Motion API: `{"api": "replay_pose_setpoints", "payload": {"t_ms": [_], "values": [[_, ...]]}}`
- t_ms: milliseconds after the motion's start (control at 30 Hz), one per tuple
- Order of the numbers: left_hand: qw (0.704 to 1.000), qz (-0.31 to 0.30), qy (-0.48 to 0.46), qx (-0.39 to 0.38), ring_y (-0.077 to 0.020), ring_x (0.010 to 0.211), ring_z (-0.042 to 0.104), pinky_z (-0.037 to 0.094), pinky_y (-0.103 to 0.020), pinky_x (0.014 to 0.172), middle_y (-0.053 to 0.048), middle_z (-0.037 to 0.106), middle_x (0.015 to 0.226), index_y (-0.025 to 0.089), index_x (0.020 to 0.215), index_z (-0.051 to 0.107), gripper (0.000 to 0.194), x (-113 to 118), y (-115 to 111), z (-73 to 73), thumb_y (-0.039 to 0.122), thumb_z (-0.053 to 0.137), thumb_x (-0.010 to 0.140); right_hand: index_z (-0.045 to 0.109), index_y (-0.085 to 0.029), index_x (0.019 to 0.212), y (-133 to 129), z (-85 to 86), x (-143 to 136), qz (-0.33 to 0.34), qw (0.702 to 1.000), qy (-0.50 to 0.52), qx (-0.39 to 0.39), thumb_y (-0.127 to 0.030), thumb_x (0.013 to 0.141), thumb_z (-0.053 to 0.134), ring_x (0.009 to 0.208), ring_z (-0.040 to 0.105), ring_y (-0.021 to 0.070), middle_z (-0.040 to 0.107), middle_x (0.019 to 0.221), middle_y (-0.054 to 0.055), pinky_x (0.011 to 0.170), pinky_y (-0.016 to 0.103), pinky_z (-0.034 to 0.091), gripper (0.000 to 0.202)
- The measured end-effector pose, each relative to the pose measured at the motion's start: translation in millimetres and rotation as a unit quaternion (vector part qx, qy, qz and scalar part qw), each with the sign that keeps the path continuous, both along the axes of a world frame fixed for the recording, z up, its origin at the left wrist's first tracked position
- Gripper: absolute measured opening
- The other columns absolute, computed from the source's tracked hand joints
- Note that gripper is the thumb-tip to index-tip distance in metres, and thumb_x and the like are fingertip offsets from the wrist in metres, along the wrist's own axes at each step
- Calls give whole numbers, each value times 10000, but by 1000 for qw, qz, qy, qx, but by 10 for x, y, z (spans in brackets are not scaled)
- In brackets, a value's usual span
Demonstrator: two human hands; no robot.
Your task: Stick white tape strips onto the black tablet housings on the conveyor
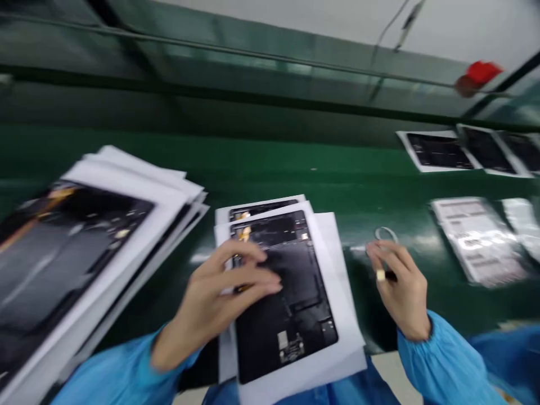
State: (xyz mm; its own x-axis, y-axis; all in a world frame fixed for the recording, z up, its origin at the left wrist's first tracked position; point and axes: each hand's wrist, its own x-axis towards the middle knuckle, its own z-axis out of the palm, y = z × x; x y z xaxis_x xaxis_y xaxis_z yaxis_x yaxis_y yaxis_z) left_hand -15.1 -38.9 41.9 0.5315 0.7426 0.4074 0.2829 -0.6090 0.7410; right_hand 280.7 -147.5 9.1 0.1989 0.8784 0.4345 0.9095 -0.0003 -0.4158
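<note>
My left hand (pixel 234 287) is over a black tablet housing (pixel 291 281), its fingers stretched out and slightly apart, with nothing seen in them. The housing lies on white sheets (pixel 337 270), with gold flex parts at its upper left corner and a small circuit area near its lower end. Part of another housing (pixel 265 208) shows beneath. To the right, above the green table, my right hand (pixel 399 281) is closed in a pinch. A small pale-yellow piece (pixel 381 275) shows at its fingers, and a thin white loop (pixel 386 232) is just beyond the fingertips. Blur hides what the pinch holds.
A thick stack of housings (pixel 76 242) interleaved with white sheets stands at the left. Several more housings (pixel 441 151) on paper lie at the far right. Nearer are clear plastic packs (pixel 476 239). A rail (pixel 253 53) runs along the back of the green table (pixel 295 163).
</note>
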Motion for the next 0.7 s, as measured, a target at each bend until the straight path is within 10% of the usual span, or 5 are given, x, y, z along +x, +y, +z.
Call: {"api": "replay_pose_setpoints", "payload": {"t_ms": [200,700], "values": [[995,7,8,-95,-207,1021,601,499,-363,907,-39,602,1042,225,782,722,56,217,365,-293,252,764,810,633,-188,1238,-123,-156,-534,266,957,74,-92,-34,917,464,986,717,174,668,1269,89,804,263,615,394],[984,23,156,-84,-246,1085,564,410,-408,933,-45,596,1154,214,822,670,92,278,340,-396,283,688,881,598,-176,1297,-151,-277,-485,285,953,47,-92,-63,936,493,986,723,198,653,1286,107,804,301,620,393]]}}
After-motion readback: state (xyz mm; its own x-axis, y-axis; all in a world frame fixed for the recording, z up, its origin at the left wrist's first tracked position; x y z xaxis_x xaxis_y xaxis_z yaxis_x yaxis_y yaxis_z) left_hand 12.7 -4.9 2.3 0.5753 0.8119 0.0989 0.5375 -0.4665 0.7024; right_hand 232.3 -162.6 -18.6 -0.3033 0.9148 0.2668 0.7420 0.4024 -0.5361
